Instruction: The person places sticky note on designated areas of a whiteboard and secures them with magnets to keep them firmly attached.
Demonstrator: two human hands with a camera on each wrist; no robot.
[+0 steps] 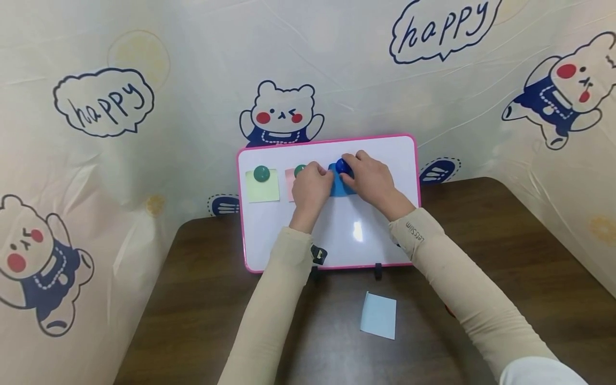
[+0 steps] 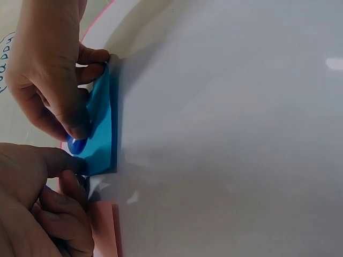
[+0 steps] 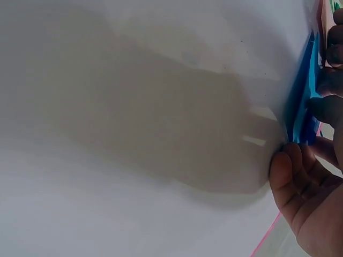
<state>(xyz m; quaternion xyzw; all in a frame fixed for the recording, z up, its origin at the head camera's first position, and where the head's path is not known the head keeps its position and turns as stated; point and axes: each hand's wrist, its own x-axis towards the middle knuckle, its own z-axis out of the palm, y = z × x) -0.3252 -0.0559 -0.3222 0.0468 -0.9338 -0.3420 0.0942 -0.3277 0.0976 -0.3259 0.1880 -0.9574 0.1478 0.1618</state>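
A blue sticky note [image 1: 339,188] lies against the upper part of a white magnetic board [image 1: 289,235] with a pink frame. My left hand [image 1: 312,191] pinches the note's upper left corner between thumb and index finger. In my right hand [image 1: 374,179] is a round blue magnet [image 1: 342,166], held at the top of that note. The left wrist view shows the magnet [image 2: 77,145] on the blue note [image 2: 102,120], whose lower edge stands slightly off the board. Seen from the right wrist, curled right-hand fingers [image 3: 305,182] touch the board beside the note.
Left on the board, a green magnet [image 1: 261,174] holds a light green note [image 1: 263,191]. A pink note [image 1: 290,182] with another green magnet [image 1: 299,169] is partly behind my left hand. A pale blue note [image 1: 379,316] lies on the brown table [image 1: 192,299]. Black feet [image 1: 378,271] support the board.
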